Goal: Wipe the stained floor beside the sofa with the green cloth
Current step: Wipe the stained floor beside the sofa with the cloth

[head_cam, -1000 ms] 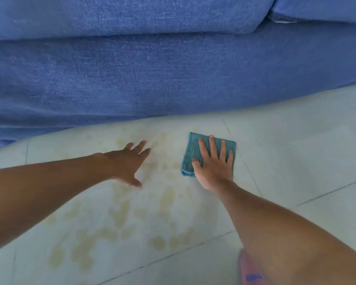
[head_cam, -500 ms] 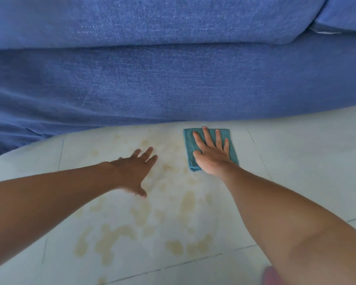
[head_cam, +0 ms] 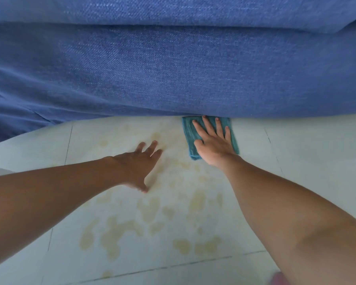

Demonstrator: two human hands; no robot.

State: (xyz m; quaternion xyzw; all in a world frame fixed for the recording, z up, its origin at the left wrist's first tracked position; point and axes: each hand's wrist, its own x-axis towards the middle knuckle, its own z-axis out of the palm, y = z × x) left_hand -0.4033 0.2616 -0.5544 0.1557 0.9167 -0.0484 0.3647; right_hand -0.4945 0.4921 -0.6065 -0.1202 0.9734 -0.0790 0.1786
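A folded green cloth [head_cam: 188, 134] lies flat on the pale tiled floor, its far edge touching the base of the blue sofa [head_cam: 173, 75]. My right hand [head_cam: 213, 142] presses down on the cloth with fingers spread, covering most of it. My left hand [head_cam: 139, 164] rests flat on the floor to the left of the cloth, fingers apart, holding nothing. Yellowish stains [head_cam: 150, 208] spread over the tile between and below both hands.
The sofa fills the whole upper half of the view and overhangs the floor. Tile joints [head_cam: 68, 140] run left of the stains and across the bottom. A pink object [head_cam: 278, 279] shows at the bottom right edge.
My right hand has pushed the cloth forward across the floor until it meets the sofa base. My left hand stayed flat on the floor, and my head moved closer to the sofa.
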